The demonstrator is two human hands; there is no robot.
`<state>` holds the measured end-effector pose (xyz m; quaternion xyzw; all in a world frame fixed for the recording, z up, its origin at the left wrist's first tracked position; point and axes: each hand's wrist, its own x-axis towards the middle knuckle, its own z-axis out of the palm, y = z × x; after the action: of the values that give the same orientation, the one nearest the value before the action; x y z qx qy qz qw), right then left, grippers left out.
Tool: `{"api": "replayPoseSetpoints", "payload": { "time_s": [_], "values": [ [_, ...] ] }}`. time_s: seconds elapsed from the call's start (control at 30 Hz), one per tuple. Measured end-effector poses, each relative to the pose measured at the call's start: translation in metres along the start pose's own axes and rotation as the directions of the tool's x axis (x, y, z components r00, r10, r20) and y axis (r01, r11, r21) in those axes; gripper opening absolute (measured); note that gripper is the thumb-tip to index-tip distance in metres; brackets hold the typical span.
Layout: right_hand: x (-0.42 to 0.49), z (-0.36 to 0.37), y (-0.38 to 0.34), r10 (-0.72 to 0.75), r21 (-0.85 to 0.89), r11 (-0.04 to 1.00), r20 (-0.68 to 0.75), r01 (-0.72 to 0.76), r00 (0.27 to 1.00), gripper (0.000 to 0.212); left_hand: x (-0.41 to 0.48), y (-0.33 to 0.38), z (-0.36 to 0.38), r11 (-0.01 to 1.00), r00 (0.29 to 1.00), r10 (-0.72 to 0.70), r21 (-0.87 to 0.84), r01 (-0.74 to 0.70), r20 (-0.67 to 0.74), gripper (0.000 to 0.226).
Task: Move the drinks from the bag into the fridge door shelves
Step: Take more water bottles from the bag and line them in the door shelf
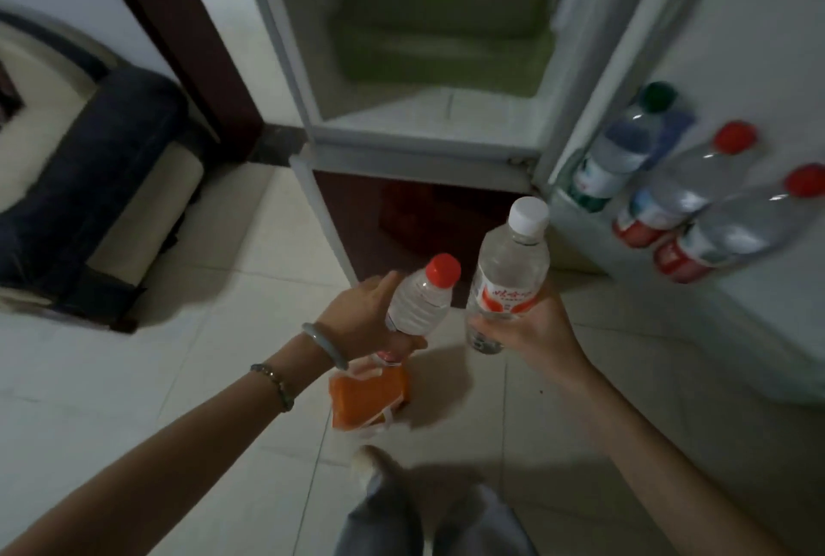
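Observation:
My left hand (361,323) grips a small clear water bottle with a red cap (422,301). My right hand (531,328) holds a taller clear bottle with a white cap and a red label (509,274). Both bottles are upright, side by side, in front of the open fridge. An orange bag (368,397) lies on the floor just below my left hand. The open fridge door (759,64) on the right has a shelf holding three bottles: one with a green cap (625,149) and two with red caps (683,189) (741,229).
The fridge compartment (428,46) stands open ahead with a green drawer inside. A dark wooden door frame (187,37) rises left of it. A dark blue and cream cushioned seat (89,185) sits on the pale tiled floor at the left. My legs (428,520) show at the bottom.

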<state>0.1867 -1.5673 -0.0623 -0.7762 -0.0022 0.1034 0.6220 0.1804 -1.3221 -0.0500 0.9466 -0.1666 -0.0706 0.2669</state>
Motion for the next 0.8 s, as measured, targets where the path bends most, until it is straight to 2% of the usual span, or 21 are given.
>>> {"api": "replayPoseSetpoints", "payload": {
  "time_s": [0.13, 0.2, 0.3, 0.53, 0.6, 0.67, 0.8],
  "values": [
    [-0.030, -0.054, -0.029, -0.069, 0.029, 0.997, -0.139, 0.074, 0.988, 0.072, 0.025, 0.068, -0.026, 0.995, 0.994, 0.096, 0.001, -0.096, -0.048, 0.077],
    [-0.045, -0.085, -0.034, -0.079, 0.027, 0.996, -0.198, 0.086, 0.977, 0.070, 0.039, 0.101, -0.030, 0.984, 0.986, 0.151, -0.091, -0.156, -0.068, 0.074],
    [-0.065, -0.130, -0.035, -0.070, 0.035, 0.996, -0.301, 0.085, 0.951, 0.084, 0.064, 0.150, -0.029, 0.927, 0.969, 0.234, -0.283, -0.248, -0.084, 0.073],
    [-0.099, -0.212, -0.042, -0.087, -0.012, 0.995, -0.593, 0.099, 0.801, 0.086, 0.124, 0.243, 0.000, 0.778, 0.903, 0.409, -0.466, -0.421, -0.133, 0.075],
    [-0.100, -0.231, -0.036, -0.084, 0.001, 0.994, -0.646, 0.111, 0.759, 0.085, 0.141, 0.264, 0.011, 0.761, 0.907, 0.414, -0.516, -0.393, -0.079, 0.075],
    [-0.097, -0.248, -0.028, -0.072, 0.004, 0.995, -0.696, 0.104, 0.714, 0.081, 0.159, 0.278, 0.023, 0.792, 0.921, 0.390, -0.515, -0.329, 0.013, 0.078],
    [-0.088, -0.262, -0.011, -0.028, -0.005, 0.999, -0.782, 0.039, 0.623, 0.069, 0.188, 0.299, 0.059, 0.818, 0.882, 0.471, -0.368, -0.441, -0.009, 0.069]
  ]
}}
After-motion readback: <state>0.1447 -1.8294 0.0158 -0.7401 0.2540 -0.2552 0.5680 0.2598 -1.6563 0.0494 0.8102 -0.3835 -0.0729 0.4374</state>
